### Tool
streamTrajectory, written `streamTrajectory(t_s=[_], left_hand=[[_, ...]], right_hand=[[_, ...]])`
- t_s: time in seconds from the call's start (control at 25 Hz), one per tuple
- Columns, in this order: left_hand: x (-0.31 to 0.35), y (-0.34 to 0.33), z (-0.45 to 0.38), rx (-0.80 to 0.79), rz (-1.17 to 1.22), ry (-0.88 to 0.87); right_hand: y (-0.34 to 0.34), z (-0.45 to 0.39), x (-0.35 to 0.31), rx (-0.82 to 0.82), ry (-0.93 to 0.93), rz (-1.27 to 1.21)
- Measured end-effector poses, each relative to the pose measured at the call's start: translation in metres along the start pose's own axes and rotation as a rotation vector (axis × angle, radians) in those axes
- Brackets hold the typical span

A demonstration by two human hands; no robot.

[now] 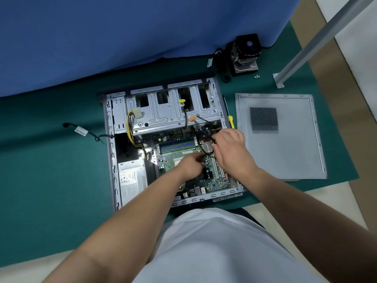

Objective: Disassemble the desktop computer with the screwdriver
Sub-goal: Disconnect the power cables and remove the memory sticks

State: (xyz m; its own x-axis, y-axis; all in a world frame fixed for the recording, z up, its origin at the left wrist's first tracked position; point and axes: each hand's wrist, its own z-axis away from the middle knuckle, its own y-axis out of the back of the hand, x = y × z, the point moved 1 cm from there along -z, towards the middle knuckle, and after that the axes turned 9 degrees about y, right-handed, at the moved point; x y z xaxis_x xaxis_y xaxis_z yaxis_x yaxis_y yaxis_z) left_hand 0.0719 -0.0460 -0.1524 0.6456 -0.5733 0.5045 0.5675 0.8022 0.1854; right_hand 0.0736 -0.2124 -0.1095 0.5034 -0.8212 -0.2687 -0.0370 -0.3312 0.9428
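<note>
1. Desktop computer case lies open on the green mat, screwdriver just beside it, unheld.
2. Right hand pinches a black cable over the motherboard; left hand curls around something unclear.
3. Step in hand looks like cable unplugging; next likely needs a straight pull.

A dark green mat covers the floor, meeting a blue cloth backdrop that fills the view from nine to twelve o'clock. At one to two o'clock a grey metal post slants down to a bracket on the mat. Pale floor tiles with a tan strip lie beyond the mat's three o'clock edge, evenly lit.
</note>
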Motion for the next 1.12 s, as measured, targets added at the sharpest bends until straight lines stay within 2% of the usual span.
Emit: streamTrajectory(t_s=[0.16, 0.32, 0.48, 0.64, 0.72, 0.8, 0.92, 1.12], left_hand=[[0.009, -0.013, -0.009, -0.12, 0.367, 0.111], [0.011, -0.018, -0.01, -0.148, 0.549, 0.17], [0.011, -0.011, -0.005, 0.078, 0.261, 0.032], [0.013, -0.009, 0.005, 0.268, -0.056, -0.214], [0.015, -0.007, 0.009, 0.373, -0.157, -0.302], [0.019, -0.002, 0.011, 0.458, -0.195, -0.373], [0.025, 0.001, 0.016, 0.486, -0.23, -0.485], [0.032, 0.006, 0.023, 0.521, -0.192, -0.514]], right_hand=[[-0.002, 0.0, 0.001, 0.031, 0.007, -0.007], [0.0, -0.001, 0.001, 0.019, -0.02, -0.054], [0.01, -0.008, -0.005, -0.029, -0.203, -0.243], [0.031, -0.025, -0.01, 0.094, -0.373, -0.481], [0.04, -0.035, -0.011, 0.135, -0.401, -0.49], [0.045, -0.049, -0.007, 0.12, -0.439, -0.453], [0.049, -0.072, 0.006, 0.034, -0.523, -0.376], [0.054, -0.098, 0.019, -0.14, -0.649, -0.346]])
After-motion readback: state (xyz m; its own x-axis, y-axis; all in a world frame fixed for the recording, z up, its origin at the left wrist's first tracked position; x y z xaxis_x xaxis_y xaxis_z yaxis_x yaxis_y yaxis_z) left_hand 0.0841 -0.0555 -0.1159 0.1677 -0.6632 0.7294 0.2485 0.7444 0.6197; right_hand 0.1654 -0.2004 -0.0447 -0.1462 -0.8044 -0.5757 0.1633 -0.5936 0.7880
